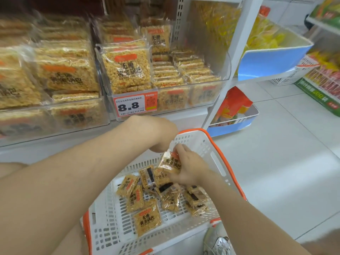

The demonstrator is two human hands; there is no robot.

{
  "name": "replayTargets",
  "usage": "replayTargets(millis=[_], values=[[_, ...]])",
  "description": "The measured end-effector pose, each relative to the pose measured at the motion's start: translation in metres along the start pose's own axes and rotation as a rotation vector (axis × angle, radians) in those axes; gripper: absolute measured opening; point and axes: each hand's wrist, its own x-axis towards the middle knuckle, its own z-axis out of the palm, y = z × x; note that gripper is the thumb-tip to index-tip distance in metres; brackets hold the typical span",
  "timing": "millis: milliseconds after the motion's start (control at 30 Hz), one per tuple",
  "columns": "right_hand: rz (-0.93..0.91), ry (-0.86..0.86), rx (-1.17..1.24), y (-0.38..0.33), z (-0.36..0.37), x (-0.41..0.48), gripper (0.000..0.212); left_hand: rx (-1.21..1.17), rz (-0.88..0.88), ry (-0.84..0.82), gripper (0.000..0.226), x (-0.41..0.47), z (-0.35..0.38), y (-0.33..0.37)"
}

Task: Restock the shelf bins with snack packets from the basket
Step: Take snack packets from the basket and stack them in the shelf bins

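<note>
Right hand (189, 167) grasps snack packet (170, 162) over basket's (202, 142) far-right corner; left hand (160, 135) at packet's top, fingers hidden, grip can't tell; loose packets (147, 220) on basket floor

The basket (104, 234) is white with an orange rim; the packets (147, 220) look golden, orange-labelled.

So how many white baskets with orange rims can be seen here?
2. The near basket sits in front of the person, loose packets in it. The far basket is at the right, partly hidden behind a blue bin. More may be hidden.
</note>
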Motion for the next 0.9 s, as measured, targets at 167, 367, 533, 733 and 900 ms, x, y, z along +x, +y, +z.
replayTargets(millis=[167,367,533,733,900], values=[[-0.232,0.378,0.041,-0.046,-0.048,-0.002,0.063,-0.187,-0.082,0.127,0.027,-0.039,-0.022,-0.017],[-0.331,0.639,0.075,-0.086,-0.121,-0.002,0.066,-0.855,0.015,0.398,0.028,-0.090,-0.048,-0.048],[-0.139,0.877,0.420,-0.114,-0.187,0.019,0.030,-1.085,0.023,0.704,0.027,-0.110,-0.052,-0.059],[-0.179,0.370,0.550,-0.120,-0.254,0.050,0.024,-1.059,-0.124,1.117,0.019,-0.099,-0.065,-0.054],[-0.083,0.390,0.504,-0.093,-0.271,0.092,0.021,-0.643,-0.399,1.218,0.036,-0.076,-0.074,-0.063]])
